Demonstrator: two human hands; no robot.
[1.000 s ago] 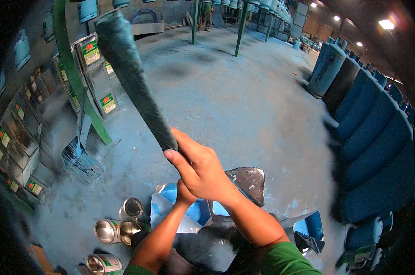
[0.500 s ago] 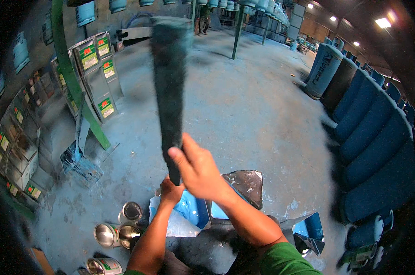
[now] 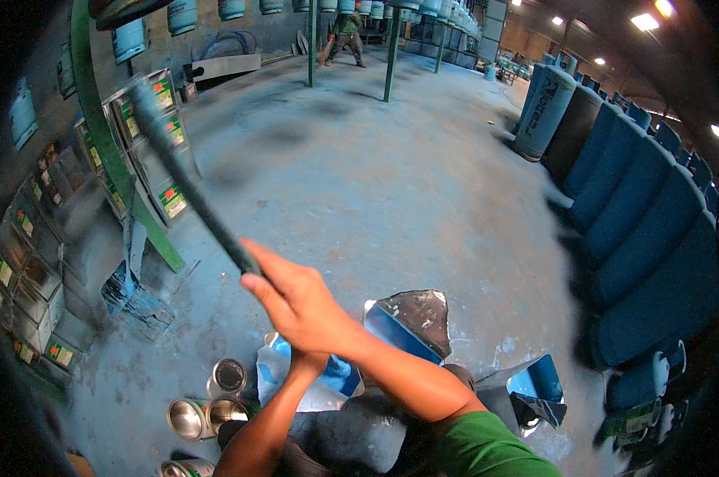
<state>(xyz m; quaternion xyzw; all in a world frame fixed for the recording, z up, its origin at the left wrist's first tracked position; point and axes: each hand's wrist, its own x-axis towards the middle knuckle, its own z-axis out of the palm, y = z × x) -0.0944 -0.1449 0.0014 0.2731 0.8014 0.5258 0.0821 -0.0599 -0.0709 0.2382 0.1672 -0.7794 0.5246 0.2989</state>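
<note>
A long, dark flat bar point(image 3: 186, 179) rises from my hands and leans toward the far left, its narrow edge facing me. My right hand point(image 3: 296, 298) is closed round its lower part, thumb along the side. Just beneath, my left hand point(image 3: 308, 363) is closed at the bar's lower end, its fingers largely hidden behind my right wrist. Below them stands a cut-open metal can point(image 3: 276, 375) with bright blue paint in it. Beside that is another opened can point(image 3: 391, 328), blue inside, with a dark, stained flap.
Round tins point(image 3: 187, 419) stand at lower left, a blue-lined cut can point(image 3: 541, 375) at lower right. A green post point(image 3: 105, 143) and stacked square tins point(image 3: 157, 151) are at left. Blue gas cylinders point(image 3: 546, 111) line the right. A person point(image 3: 346, 38) stands far off.
The bar has swung left and turned from its broad face to its narrow edge. My right hand has shifted left and down, now covering more of my left hand.
</note>
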